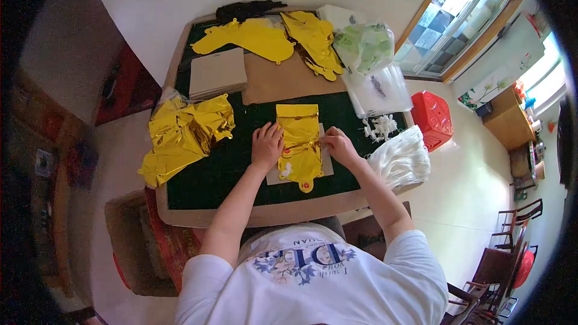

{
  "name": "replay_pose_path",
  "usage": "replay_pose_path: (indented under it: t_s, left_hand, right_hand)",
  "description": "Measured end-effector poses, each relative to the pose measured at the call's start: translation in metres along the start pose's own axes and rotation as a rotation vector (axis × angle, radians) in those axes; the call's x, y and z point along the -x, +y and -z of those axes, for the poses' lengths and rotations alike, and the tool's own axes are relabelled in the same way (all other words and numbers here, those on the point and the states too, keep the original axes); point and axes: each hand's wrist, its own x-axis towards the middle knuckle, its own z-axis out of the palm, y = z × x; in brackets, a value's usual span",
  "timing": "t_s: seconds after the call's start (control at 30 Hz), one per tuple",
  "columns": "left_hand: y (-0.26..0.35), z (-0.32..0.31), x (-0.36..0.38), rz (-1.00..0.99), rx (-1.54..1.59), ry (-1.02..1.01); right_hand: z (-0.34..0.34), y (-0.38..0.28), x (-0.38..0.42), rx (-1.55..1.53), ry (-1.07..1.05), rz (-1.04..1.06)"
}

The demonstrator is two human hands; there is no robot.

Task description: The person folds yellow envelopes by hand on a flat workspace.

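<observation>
A folded gold foil sheet lies on a grey-brown card at the middle of the dark green table top. Small white and red bits show on the foil's lower half. My left hand rests at the foil's left edge, its fingers spread and pointing up. At the right edge my right hand has its fingers bent together by the foil and card; what they pinch, if anything, is too small to make out.
Crumpled gold foil lies left, a stack of cards behind it. Flat gold foils lie at the back. Clear plastic bags, white clips and a white string bundle are on the right, beside a red stool.
</observation>
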Motion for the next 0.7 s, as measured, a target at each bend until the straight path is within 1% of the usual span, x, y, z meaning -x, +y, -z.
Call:
replay_pose_path:
  t_s: [0.1,0.17,0.2,0.27,0.3,0.37,0.4,0.47,0.6,0.7]
  left_hand:
    - [0.001,0.002,-0.001,-0.009,-0.012,0.002]
    - [0.003,0.005,-0.001,0.009,-0.004,-0.025]
    - [0.003,0.004,-0.001,0.01,-0.004,-0.024]
    - [0.002,0.003,-0.001,0.009,-0.014,-0.026]
    - [0.003,0.004,-0.001,0.011,-0.015,-0.027]
    - [0.002,0.004,0.0,0.011,-0.006,-0.029]
    - [0.002,0.004,-0.001,0.013,-0.007,-0.031]
    - [0.003,0.006,0.0,0.005,-0.008,-0.023]
    - [0.004,0.007,-0.001,0.028,0.009,-0.035]
    - [0.0,0.003,-0.001,0.034,0.029,-0.013]
  right_hand:
    - [-0.001,-0.005,0.006,0.055,0.016,0.021]
    - [-0.003,-0.003,0.007,0.043,0.096,0.027]
    - [-0.002,-0.006,0.008,0.043,0.095,0.028]
    - [-0.001,-0.013,0.009,-0.044,0.153,-0.154]
    - [-0.005,-0.013,0.011,-0.045,0.151,-0.154]
    - [-0.013,-0.013,0.013,-0.322,0.166,-0.308]
    - [-0.013,-0.014,0.012,-0.324,0.165,-0.308]
    - [-0.013,-0.017,0.013,-0.17,0.176,-0.23]
    - [-0.02,-0.013,0.013,-0.139,0.188,-0.207]
    - [-0.02,-0.012,0.017,-0.055,0.222,-0.15]
